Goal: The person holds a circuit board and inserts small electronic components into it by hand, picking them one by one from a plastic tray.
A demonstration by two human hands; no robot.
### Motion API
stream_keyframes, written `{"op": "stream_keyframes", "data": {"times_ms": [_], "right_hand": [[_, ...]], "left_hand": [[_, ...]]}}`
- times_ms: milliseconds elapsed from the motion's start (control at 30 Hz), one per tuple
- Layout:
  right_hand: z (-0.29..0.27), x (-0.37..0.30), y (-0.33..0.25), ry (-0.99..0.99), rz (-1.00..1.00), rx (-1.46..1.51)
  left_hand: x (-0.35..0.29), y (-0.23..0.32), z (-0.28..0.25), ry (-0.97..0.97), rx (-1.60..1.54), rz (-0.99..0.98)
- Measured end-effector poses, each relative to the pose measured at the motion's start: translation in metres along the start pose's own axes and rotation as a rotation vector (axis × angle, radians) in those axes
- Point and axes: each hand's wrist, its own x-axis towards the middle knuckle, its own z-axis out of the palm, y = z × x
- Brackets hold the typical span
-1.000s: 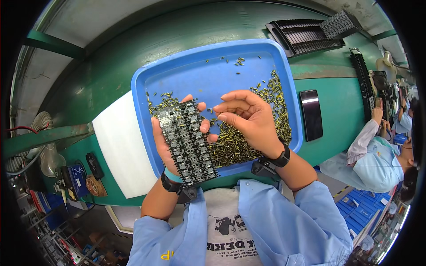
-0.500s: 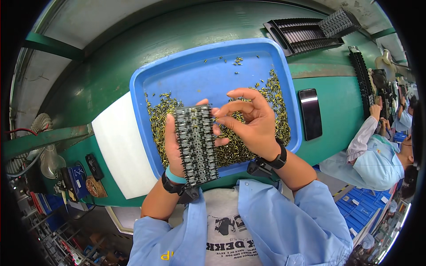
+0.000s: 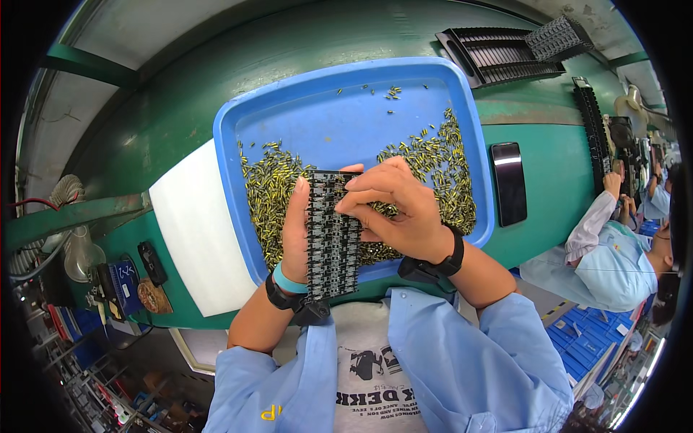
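Note:
My left hand (image 3: 294,234) grips a panel of small circuit boards (image 3: 333,238), dark with rows of silvery parts, its thumb along the left edge and fingers behind. The panel is held over the near part of a blue plastic tray (image 3: 289,119). At the panel's upper right, my right hand (image 3: 404,209) is closed in a pinch, its fingertips over the board face; whatever they hold is hidden. Many small black and gold-green cylindrical parts, resembling capacitors (image 3: 444,162), lie heaped in the tray on both sides and under my hands.
A white sheet (image 3: 195,231) lies left of the tray, a black phone (image 3: 509,184) to its right. A black slotted rack (image 3: 498,58) with another board panel (image 3: 559,40) stands at the far right. A co-worker (image 3: 613,252) sits at the right. A lamp bulb (image 3: 83,256) is at the left.
The panel and my left hand have shifted slightly right, and the panel is turned more upright. My right fingertips have moved from beside the panel's edge onto its face.

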Motion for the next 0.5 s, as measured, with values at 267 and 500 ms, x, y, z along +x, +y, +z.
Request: {"op": "stream_keyframes", "data": {"times_ms": [267, 500], "right_hand": [[0.0012, 0.0016, -0.0021, -0.002, 0.018, 0.056], [0.0015, 0.0001, 0.0003, -0.025, 0.044, 0.112]], "left_hand": [[0.0014, -0.0052, -0.0064, 0.023, 0.012, 0.006], [-0.0007, -0.004, -0.0045, -0.003, 0.001, -0.014]]}}
